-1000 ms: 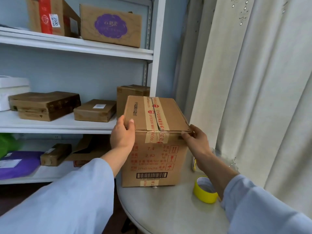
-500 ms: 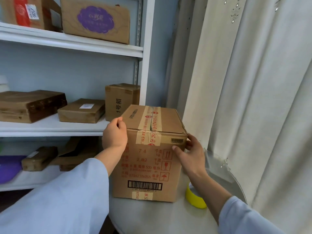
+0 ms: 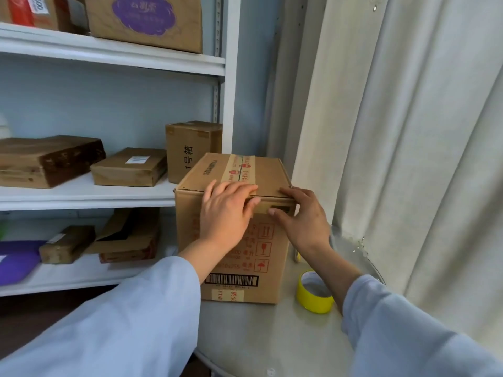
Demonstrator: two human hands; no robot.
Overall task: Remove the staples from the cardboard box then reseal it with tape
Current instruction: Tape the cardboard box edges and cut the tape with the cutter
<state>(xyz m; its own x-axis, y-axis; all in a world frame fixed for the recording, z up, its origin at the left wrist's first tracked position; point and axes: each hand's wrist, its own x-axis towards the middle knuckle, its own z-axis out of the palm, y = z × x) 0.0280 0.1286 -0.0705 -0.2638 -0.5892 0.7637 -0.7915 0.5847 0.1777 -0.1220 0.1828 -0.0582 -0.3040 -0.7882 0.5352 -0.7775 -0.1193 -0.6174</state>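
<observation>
Two hands are on the cardboard box, which stands upright on the round white table, close against the shelving unit and just beside the curtain. My left hand lies over the near top edge, fingers curled onto the strip of printed tape where it folds down the front; I cannot tell whether it pinches the tape end or only presses it. My right hand rests on the front right corner with fairly straight fingers, thumb on the face, gripping nothing.

I judge the box stiff and square, its walls unbowed; its weight I cannot read. The corners and top edges look the surest places to steady it, as the flaps may flex near the centre seam. The yellow tape roll lies flat on the table, right of the box, light and easy to pick up.

Staples I cannot make out anywhere: my left hand covers the seam's near end, and the box's back, right side and underside are hidden. No staple tool is in view.
</observation>
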